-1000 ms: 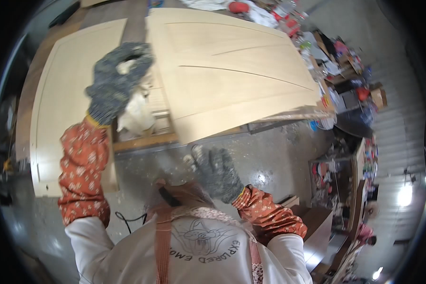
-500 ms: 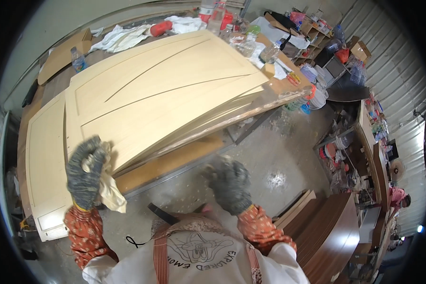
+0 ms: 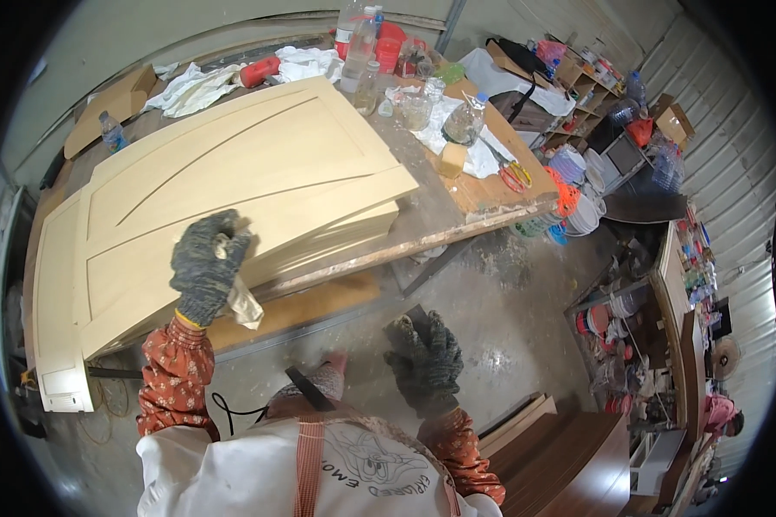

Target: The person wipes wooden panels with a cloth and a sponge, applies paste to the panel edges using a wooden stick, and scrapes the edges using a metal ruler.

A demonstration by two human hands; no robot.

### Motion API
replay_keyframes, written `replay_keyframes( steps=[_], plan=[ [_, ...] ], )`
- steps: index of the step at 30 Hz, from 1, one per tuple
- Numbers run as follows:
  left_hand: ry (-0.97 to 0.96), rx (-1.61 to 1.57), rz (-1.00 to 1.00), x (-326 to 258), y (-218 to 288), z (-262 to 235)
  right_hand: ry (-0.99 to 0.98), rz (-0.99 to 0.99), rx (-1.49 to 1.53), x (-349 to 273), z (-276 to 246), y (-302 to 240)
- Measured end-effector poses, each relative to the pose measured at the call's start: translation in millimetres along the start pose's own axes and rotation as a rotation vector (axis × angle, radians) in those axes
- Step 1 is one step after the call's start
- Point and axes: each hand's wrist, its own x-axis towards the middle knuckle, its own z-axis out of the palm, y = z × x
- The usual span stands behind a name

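Wiping the near edge of a pale door panel w/ a rag, left hand working.

Left hand (image 3: 209,263), grey knit glove, is clenched round a crumpled pale rag (image 3: 243,302) and sits on the near long edge of the top door panel (image 3: 259,172), which lies flat on a stack of like panels across the workbench (image 3: 483,194); rag tail hangs off below the edge. Right hand (image 3: 424,358), also gloved, hangs free over the concrete floor (image 3: 509,319), fingers loosely spread, holding nothing. To do this well, imo: keep rag bunched so a flat pad meets the wood, run w/ the edge not across it, even pressure, and tuck the loose tail so it doesn't drag dust back. Bottles (image 3: 362,52) and scissors (image 3: 513,177) sit well apart at the bench's far end.
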Motion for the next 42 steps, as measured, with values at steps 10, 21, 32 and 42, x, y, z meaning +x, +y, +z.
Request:
replay_keyframes(
  steps=[10,21,32,42],
  plan=[
    [-0.105,0.138,0.347,42.3,86.2,100.9,-0.049,-0.063,-0.106,122.7,-33.7,99.1],
    [-0.21,0.077,0.258,61.8,116.9,158.2,0.051,-0.753,-0.148,313.8,6.1,156.3],
    [0.505,-0.574,-0.76,-39.5,163.3,139.6,0.014,-1.107,-0.022,503.2,49.4,82.8],
    [0.76,-0.557,-0.908,-52.7,212.3,205.7,-0.329,-0.929,0.019,596.9,171.5,-37.4]
  ],
)
